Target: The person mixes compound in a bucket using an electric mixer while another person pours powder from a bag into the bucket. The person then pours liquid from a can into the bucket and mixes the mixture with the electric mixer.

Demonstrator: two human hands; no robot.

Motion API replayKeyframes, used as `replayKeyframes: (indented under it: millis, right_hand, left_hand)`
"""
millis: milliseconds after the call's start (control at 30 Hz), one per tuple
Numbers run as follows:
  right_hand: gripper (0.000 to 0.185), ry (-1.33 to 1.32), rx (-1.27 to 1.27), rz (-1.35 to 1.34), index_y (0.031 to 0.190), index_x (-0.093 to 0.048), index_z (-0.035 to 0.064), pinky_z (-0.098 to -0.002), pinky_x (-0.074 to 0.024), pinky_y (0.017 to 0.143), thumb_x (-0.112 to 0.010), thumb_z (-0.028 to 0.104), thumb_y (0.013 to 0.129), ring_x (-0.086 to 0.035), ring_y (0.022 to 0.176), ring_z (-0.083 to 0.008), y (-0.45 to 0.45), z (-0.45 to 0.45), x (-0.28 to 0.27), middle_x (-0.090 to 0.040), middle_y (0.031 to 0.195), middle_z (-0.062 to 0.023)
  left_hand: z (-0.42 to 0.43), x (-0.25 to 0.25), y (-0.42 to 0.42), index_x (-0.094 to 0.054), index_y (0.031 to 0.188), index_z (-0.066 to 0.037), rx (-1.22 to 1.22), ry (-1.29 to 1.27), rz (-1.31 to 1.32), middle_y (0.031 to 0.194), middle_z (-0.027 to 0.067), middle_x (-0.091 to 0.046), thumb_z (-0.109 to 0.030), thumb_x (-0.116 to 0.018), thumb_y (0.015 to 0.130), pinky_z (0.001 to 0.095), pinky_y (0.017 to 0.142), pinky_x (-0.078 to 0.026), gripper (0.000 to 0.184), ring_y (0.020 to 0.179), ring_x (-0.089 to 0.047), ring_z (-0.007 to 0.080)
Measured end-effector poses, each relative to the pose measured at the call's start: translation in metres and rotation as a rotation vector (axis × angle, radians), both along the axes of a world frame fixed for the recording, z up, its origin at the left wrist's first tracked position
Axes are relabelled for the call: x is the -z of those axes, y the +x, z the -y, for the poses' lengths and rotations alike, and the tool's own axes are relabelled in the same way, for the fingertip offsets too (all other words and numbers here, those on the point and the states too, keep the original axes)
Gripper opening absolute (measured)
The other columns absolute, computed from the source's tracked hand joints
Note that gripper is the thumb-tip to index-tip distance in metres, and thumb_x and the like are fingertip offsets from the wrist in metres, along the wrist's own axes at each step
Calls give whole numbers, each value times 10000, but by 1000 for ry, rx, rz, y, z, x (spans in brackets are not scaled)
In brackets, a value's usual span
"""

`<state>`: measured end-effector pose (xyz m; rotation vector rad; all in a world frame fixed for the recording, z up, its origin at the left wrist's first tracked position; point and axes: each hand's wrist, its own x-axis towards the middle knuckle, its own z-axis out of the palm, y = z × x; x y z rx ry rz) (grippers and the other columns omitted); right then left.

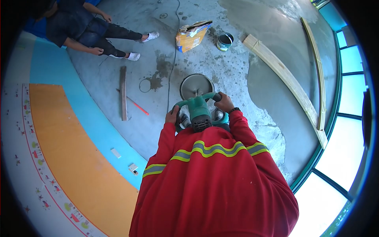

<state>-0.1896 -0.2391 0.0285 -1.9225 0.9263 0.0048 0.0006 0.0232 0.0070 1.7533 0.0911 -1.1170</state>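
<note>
A green handheld power mixer [198,110] is held upright in front of my body by its two side handles. My left hand [172,115] is wrapped round the left handle. On the right handle, my right hand [225,103] is closed, with a dark band at its wrist. Below and ahead of the mixer stands a round bucket [197,84] of smooth grey mix. The mixer's shaft reaches down into this mix; any paddle at its end is hidden. My shoes show partly on either side of the mixer.
Another person [81,25] stands at the upper left. A torn cardboard box [192,36] and a small bucket [224,42] stand beyond the mix. Long wooden planks [290,83] lie on the right over wet-looking grey floor. A cable [172,67] crosses the floor; a wood strip [124,93] lies left.
</note>
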Motion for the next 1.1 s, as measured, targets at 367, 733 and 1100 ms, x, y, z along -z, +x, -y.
replayKeyframes:
  millis: [367, 733, 1100]
  right_hand:
    - [431, -14, 21, 35, 998, -610, 17, -434, -501, 743, -681, 212, 620, -643, 822, -357, 4, -2, -2, -654, 861, -196]
    - [431, -50, -17, 28, 995, -616, 31, -441, -502, 751, -695, 235, 624, -640, 836, -374, 11, 2, -7, -661, 874, -194]
    - [437, -54, -16, 29, 1001, -617, 31, -435, -506, 759, -696, 235, 623, -644, 834, -368, 13, 4, -7, -661, 879, -196]
  left_hand:
    - [-4, 0, -2, -622, 940, -13, -59, 23, -21, 630, 51, -561, -622, -666, 778, 316, 439, -462, 632, 481, -550, 167]
    - [-7, 4, -5, -579, 880, -26, -40, 42, 9, 598, 65, -542, -706, -585, 783, 351, 447, -486, 687, 483, -572, 206]
    - [-9, 11, -3, -569, 887, -20, -36, 46, 17, 595, 78, -550, -712, -583, 778, 363, 442, -491, 701, 470, -576, 220]
